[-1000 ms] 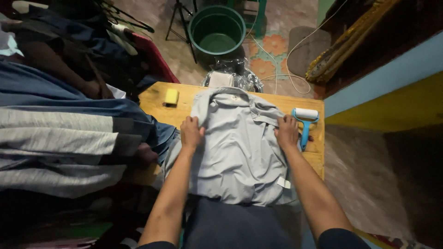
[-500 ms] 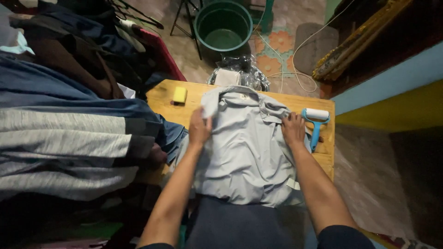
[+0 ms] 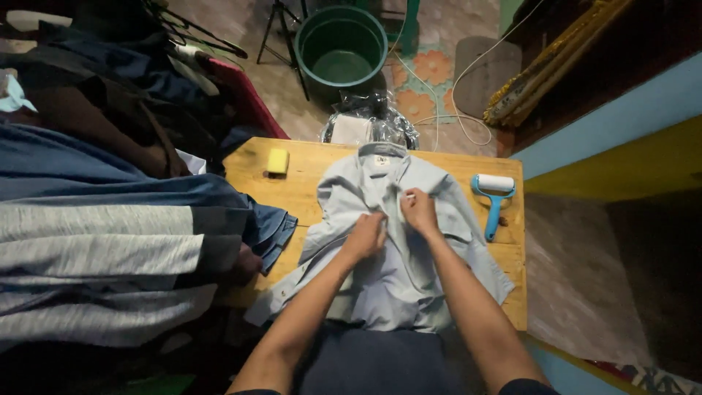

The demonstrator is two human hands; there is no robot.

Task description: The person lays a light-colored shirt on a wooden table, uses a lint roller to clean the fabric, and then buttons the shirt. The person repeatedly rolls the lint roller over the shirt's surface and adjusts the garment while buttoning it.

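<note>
Head view, looking straight down: a pale grey shirt lies flat on the wooden desk, collar at the far edge and hem hanging over the near edge toward the person. Its long axis runs straight away from the body, in line with the forearms.

Both hands meet at the middle of the shirt's chest, along the front opening. The left hand is clenched on a fold of cloth just left of that line. The right hand sits a little farther up, toward the collar, its fingers pinching the edge of the front strip; something small and pale shows at the fingertips, too small to tell what. The two hands are just beside each other, almost touching, with the right one nearer the collar.

On the desk, a yellow sponge lies well left of the collar, and a blue-handled lint roller lies to the right, just beside the shirt's sleeve. A pile of folded clothes rests at the left. Beyond the desk, a green bucket stands on the floor.
</note>
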